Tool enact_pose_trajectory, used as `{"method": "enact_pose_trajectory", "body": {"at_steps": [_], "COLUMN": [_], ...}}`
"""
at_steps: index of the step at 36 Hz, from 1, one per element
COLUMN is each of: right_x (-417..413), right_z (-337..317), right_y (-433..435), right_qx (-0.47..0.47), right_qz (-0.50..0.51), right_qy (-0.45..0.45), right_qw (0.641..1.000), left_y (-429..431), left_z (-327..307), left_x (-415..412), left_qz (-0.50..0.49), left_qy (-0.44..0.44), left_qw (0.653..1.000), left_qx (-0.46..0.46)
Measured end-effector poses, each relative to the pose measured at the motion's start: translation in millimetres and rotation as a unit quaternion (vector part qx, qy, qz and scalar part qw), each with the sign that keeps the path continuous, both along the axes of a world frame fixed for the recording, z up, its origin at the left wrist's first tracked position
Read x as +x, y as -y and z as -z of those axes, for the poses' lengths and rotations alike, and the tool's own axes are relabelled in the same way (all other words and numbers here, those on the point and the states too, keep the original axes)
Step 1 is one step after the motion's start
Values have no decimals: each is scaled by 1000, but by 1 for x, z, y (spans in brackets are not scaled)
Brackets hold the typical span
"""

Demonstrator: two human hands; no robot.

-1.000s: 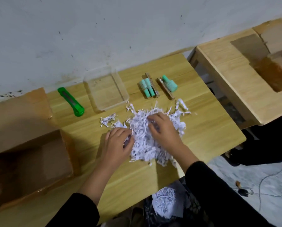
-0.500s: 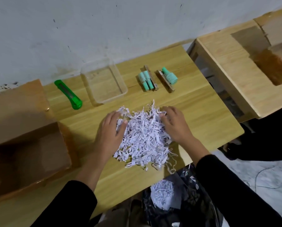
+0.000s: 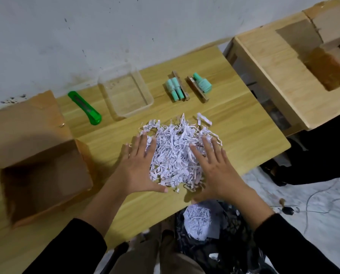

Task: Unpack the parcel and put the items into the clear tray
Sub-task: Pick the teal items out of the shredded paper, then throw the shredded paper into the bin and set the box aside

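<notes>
Both hands lie flat with fingers spread, the left hand [image 3: 134, 165] and right hand [image 3: 217, 173] pressing either flank of a crinkly heap of shredded paper [image 3: 175, 153] on the smooth wooden table [image 3: 244, 139]. Beyond the fingertips sits the clear tray [image 3: 145, 91] (rectangular, glossy plastic), with mint-green bottles [image 3: 175, 89] farther right. The open cardboard box [image 3: 44, 175] is left of the left hand.
</notes>
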State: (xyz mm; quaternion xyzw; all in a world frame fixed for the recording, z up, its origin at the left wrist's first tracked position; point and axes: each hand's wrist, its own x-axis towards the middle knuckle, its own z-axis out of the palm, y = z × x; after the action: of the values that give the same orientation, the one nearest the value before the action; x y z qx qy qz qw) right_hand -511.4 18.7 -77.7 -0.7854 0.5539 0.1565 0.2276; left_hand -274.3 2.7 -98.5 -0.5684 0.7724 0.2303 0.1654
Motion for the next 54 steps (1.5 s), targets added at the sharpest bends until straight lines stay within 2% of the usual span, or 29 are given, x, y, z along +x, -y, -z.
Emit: {"method": "enact_pose_trajectory", "body": {"at_steps": [4, 9, 13, 18, 22, 28, 33, 36, 38, 40, 44, 46, 49, 54], "right_x": [7, 19, 28, 34, 32, 26, 29, 31, 33, 35, 40, 41, 39, 21], "right_z": [10, 9, 10, 16, 18, 21, 18, 16, 15, 13, 11, 12, 12, 6], "right_y": [2, 46, 88, 111, 98, 78, 68, 58, 51, 44, 34, 28, 17, -10], "right_qx": [-26, -54, -28, 33, -31, -93, -34, -2, 3, 5, 12, 25, 39, 21], "right_qz": [-1, -4, 0, 1, -58, -121, -107, -86, -70, -55, -28, -4, 34, 99], "right_qy": [-16, -31, -40, -8, -43, -49, 6, 15, 23, 31, 29, 34, 53, 76], "right_qw": [1000, 998, 999, 999, 997, 987, 994, 996, 997, 998, 999, 999, 997, 992], "left_y": [6, 39, 60, 65, 55, 31, 12, -5, -12, -15, -16, -15, -12, -13], "left_z": [7, 5, 8, 10, 15, 15, 15, 21, 24, 24, 26, 30, 24, 21], "left_x": [-3, -8, -13, -19, -12, -13, -19, -19, -18, -19, -19, -15, -12, -24], "left_qz": [12, 34, 44, 63, 55, 37, 16, -62, -163, -207, -182, -125, -96, 1], "left_qy": [19, 4, -11, -48, -63, 1, 31, -36, -139, -178, -174, -160, -170, -153], "left_qw": [1000, 999, 999, 997, 995, 995, 993, 992, 971, 955, 962, 974, 979, 988], "left_qx": [-16, -35, -18, -1, -53, -96, -111, -108, -104, -113, -109, -103, -53, -27]}}
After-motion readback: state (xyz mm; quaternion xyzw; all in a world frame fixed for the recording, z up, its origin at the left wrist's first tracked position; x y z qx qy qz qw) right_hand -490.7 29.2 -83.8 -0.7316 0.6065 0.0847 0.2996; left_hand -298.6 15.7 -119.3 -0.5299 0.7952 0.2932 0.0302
